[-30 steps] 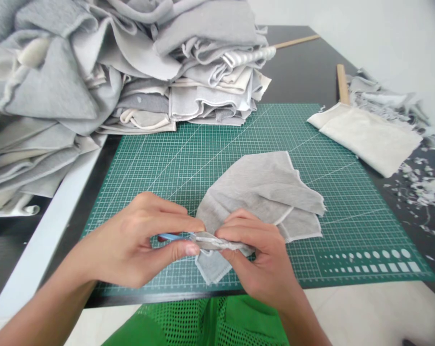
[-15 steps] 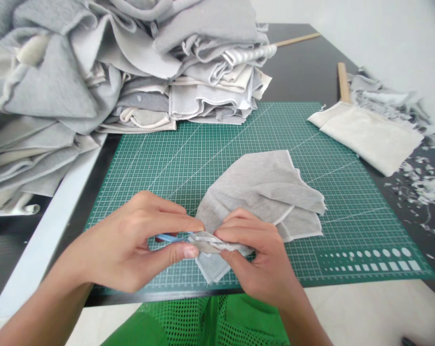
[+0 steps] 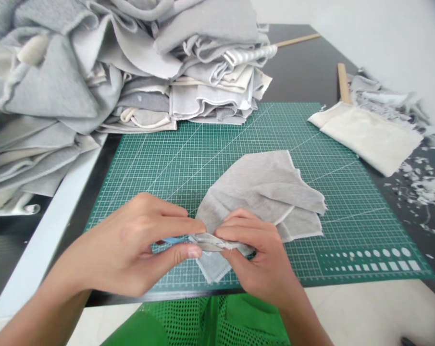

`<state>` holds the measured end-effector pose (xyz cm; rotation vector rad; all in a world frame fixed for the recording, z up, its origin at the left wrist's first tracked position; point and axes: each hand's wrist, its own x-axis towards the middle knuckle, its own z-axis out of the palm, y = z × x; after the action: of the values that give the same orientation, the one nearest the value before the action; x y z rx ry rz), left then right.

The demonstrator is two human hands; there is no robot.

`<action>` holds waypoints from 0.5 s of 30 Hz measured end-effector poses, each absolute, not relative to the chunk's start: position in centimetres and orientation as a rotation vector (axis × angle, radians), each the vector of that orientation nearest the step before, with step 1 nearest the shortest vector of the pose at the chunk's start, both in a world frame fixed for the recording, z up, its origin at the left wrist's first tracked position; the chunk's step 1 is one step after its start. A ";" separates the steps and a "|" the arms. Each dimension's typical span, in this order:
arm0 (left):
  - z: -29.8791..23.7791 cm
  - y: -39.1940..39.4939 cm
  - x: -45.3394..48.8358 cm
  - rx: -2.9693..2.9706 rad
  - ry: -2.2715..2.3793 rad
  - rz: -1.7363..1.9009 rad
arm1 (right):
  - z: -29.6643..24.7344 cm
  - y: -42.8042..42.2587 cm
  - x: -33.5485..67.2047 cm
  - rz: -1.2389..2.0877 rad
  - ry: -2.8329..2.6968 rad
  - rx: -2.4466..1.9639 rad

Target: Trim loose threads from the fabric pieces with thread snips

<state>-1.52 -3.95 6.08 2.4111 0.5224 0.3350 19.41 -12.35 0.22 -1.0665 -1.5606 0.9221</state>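
A light grey knit fabric piece [image 3: 253, 185] lies spread on the green cutting mat [image 3: 159, 163], its near end gathered up between my hands. My right hand [image 3: 255, 254] is closed, pinching a folded edge of this fabric between thumb and fingers. My left hand [image 3: 141, 245] is closed around a slim blue tool [image 3: 172, 240], mostly hidden by the fingers, so its exact kind cannot be made out. The left thumb and forefinger tips meet the raised fabric edge, just left of the right fingertips. A lower flap of the fabric hangs below the hands onto the mat.
A tall heap of grey and cream fabric pieces [image 3: 210, 96] fills the back left. At right, a folded cream cloth [image 3: 372, 134] overlaps the mat, beside a wooden stick [image 3: 343, 82] and fabric scraps [image 3: 431, 185] on the black table [image 3: 292, 62].
My left fingers have shifted very slightly to the right along the fabric edge. The right hand and the spread fabric look the same.
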 end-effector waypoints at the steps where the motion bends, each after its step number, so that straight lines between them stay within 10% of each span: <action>1: 6.1 -4.0 -1.5 2.408 0.519 0.329 | 0.2 -12.3 19.4 0.920 -1.563 -1.067; 15: 6.2 -4.0 -1.6 2.442 0.539 0.366 | 0.4 -12.3 19.5 0.969 -1.549 -1.079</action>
<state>-1.59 -4.03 6.18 2.4421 0.5393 0.3664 19.50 -12.26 0.41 -1.0791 -1.5492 0.9685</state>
